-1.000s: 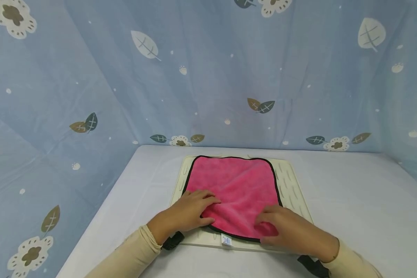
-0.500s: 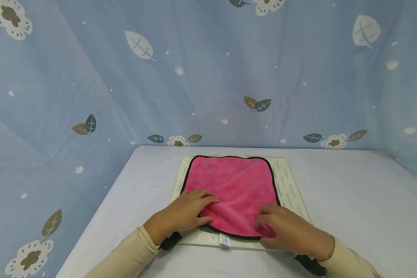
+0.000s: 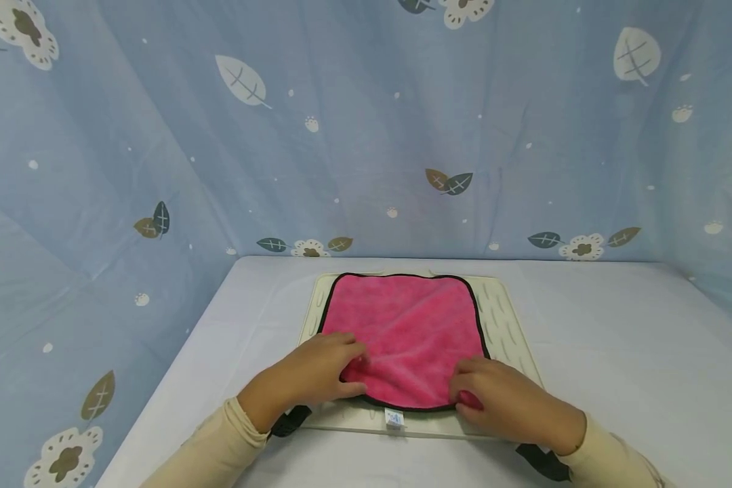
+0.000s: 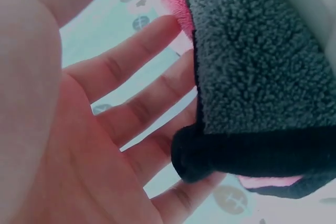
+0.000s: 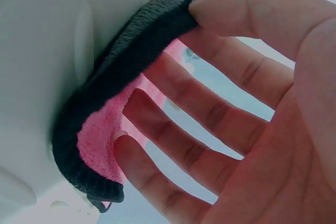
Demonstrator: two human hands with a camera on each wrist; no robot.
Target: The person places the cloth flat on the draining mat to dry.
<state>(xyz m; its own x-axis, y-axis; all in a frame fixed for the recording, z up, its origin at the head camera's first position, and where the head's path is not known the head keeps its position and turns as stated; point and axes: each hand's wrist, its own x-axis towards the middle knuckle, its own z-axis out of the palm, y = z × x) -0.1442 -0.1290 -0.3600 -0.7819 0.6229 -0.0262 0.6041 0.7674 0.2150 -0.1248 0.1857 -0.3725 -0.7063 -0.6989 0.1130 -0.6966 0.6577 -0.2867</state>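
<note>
A pink plush towel [image 3: 402,318] with black edging lies spread out, its near edge bunched a little. Its grey underside [image 4: 257,51] shows where the near left part is raised in the left wrist view. My left hand [image 3: 311,369] grips the near left part, fingers curled over the pink side and thumb at the edge. At the near right corner my right hand [image 3: 506,400] pinches the black edging [image 5: 136,51] between thumb and index finger, the other fingers along the pink side. A small white tag [image 3: 394,418] hangs from the near edge.
Under the towel lies a cream mat [image 3: 506,318] patterned with long oval marks, on a table with a white cover [image 3: 622,352]. A blue curtain [image 3: 366,135] printed with leaves and flowers stands behind and to both sides.
My left fingers have curled in on the towel, drawing up a fold. The right hand's hold has tightened on the corner, and the near edge has shifted slightly away from me.
</note>
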